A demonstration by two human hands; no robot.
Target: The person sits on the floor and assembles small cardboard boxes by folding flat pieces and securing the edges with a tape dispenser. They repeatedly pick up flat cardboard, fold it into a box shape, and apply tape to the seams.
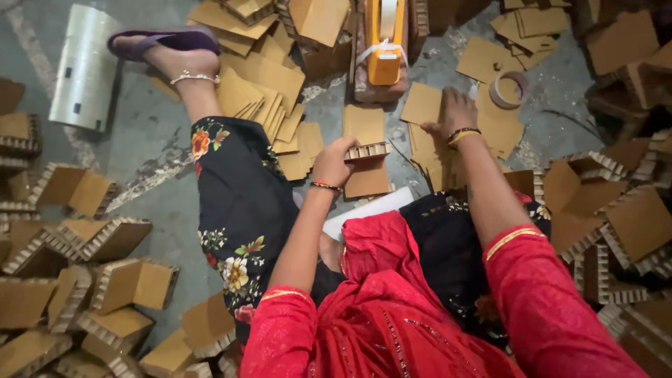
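Note:
I sit on a grey floor with brown cardboard all around. My left hand (333,162) grips a thick honeycomb cardboard piece (367,150) by its left end, held level over flat sheets. My right hand (456,112) presses down on a stack of flat cardboard squares (422,103), fingers spread on the top sheet. An orange tape dispenser (385,42) with white tape stands just beyond both hands. A roll of tape (509,88) lies to the right of my right hand.
Folded honeycomb corner pieces (115,238) are piled at the left and at the right (630,224). Loose flat sheets (259,84) lie ahead. My leg and sandalled foot (168,43) stretch to the upper left beside a silvery sheet (84,66).

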